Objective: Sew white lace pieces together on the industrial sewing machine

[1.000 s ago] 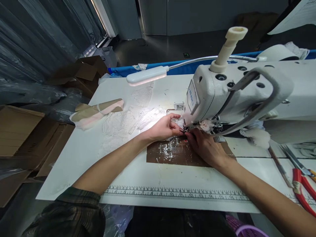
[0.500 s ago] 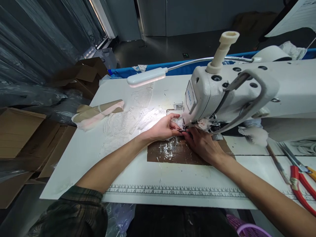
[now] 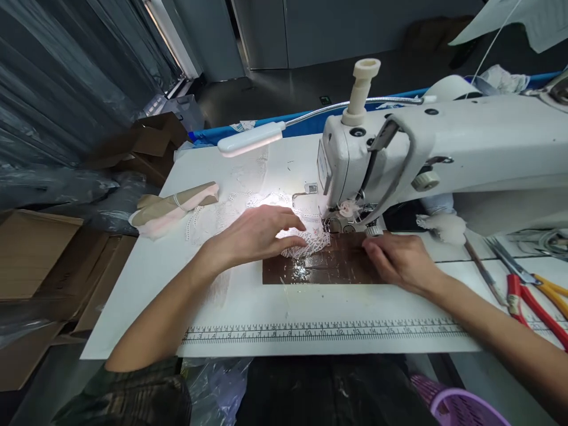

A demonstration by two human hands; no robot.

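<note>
Left grip (image 3: 255, 234) stands released, fingers and thumb parted over the white lace (image 3: 310, 242); whether a fingertip grazes it, I cannot tell. Half a second ago I had both hands pinched together close under the head of the sewing machine (image 3: 344, 151); now they are well apart. My right grip (image 3: 402, 260) has moved off to the right, by the far right part of the brown sheet (image 3: 284, 273), its fingers curled and the tips partly hidden, so I can't say whether anything is held there. The lace's rounded near end now shows plainly, lying on the brown sheet just left of the machine's head, while more lace spreads over the worktop (image 3: 248, 307) to the left. I judge that the close two-handed handling has broken off, leaving the lace without a firm hold from both sides.
</note>
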